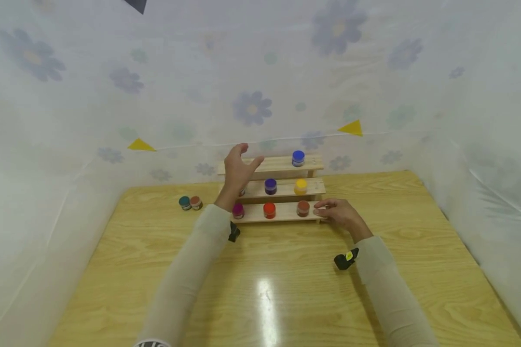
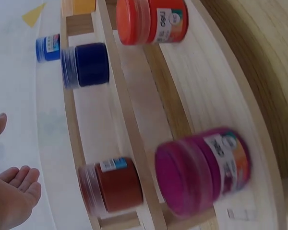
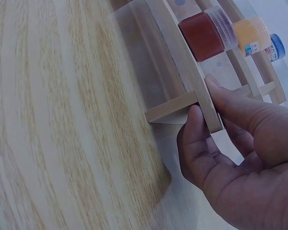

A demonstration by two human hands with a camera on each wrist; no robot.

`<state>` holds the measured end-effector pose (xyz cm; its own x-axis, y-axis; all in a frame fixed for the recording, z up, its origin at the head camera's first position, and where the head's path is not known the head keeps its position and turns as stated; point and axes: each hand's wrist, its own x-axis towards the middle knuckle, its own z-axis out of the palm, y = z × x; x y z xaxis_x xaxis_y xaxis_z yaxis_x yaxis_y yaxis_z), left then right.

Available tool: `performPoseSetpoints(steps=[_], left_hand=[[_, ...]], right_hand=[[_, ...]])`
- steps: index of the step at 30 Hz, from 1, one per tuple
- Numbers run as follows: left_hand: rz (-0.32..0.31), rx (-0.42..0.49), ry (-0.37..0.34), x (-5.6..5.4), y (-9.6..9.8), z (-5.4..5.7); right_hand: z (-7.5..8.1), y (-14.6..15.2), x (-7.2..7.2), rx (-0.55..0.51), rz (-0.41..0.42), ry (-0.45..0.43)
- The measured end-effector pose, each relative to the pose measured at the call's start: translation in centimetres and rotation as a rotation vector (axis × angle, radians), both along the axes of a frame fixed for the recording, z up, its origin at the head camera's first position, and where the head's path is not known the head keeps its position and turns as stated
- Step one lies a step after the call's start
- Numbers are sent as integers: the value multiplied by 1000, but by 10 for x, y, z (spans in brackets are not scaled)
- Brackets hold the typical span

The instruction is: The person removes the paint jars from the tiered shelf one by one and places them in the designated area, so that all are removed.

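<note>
Seven colour-filled jars [image 1: 270, 187] on rack [image 1: 273, 166]

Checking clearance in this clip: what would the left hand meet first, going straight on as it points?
The left hand would probably meet the flowered backdrop behind the wooden rack; the depth between is unclear.

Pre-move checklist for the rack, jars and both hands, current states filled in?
1. Rack held: ok, right hand grips the lowest tier's right end.
2. Left hand free: ok, it holds nothing, above the rack's left side.
3. Magenta jar, red jar and brown jar on the lowest tier: ok.
4. Teal jar and russet jar on the rack: not ok, both are on the table.
5. Blue jar sealed tight: cannot tell.
</note>
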<state>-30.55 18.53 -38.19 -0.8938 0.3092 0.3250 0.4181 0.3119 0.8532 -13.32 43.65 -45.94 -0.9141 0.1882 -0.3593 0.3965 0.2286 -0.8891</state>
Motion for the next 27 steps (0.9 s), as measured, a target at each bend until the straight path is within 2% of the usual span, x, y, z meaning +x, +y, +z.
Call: performPoseSetpoints(steps=[8, 13, 20, 27], left_hand=[[-27, -12, 25, 4, 20, 2], [-47, -9, 3, 7, 31, 3], [-85, -55, -15, 13, 45, 3], [-107, -109, 10, 16, 54, 8]], right_hand=[[1, 0, -1, 7, 5, -18], [2, 1, 0, 14, 8, -22], [1, 3, 5, 9, -22, -25], [4, 2, 4, 81, -16, -21]])
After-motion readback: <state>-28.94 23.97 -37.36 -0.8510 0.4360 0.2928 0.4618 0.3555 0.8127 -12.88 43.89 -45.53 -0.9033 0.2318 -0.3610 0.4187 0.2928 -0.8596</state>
